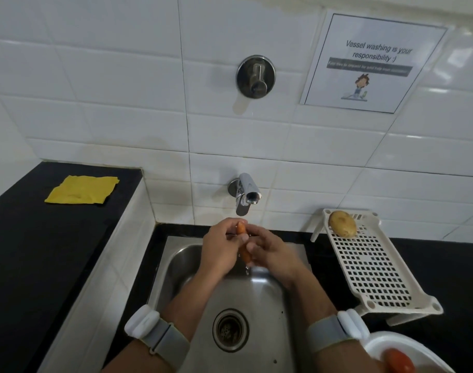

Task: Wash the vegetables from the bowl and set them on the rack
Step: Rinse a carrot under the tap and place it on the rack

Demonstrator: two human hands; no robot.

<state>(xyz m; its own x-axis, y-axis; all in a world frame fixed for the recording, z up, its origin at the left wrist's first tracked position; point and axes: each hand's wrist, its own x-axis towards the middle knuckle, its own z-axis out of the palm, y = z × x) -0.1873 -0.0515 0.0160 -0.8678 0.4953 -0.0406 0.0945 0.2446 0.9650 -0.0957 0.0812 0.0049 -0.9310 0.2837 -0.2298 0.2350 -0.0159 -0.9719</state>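
An orange carrot [243, 244] is held upright over the steel sink [267, 297], just below the tap [247, 193]. My left hand [221, 244] grips it from the left and my right hand [270, 249] grips it from the right, so most of the carrot is hidden. Water drips from its lower tip. A white perforated rack [369, 265] stands tilted on the counter to the right, with a potato [343, 224] lying at its far end. At the bottom right, a white bowl [386, 343] holds a red tomato [399, 360].
A yellow cloth [82, 190] lies on the raised black counter at the left. The sink drain [230, 329] sits in the basin's middle. A round wall valve [255, 76] and a paper notice [372, 63] hang on the white tiles above.
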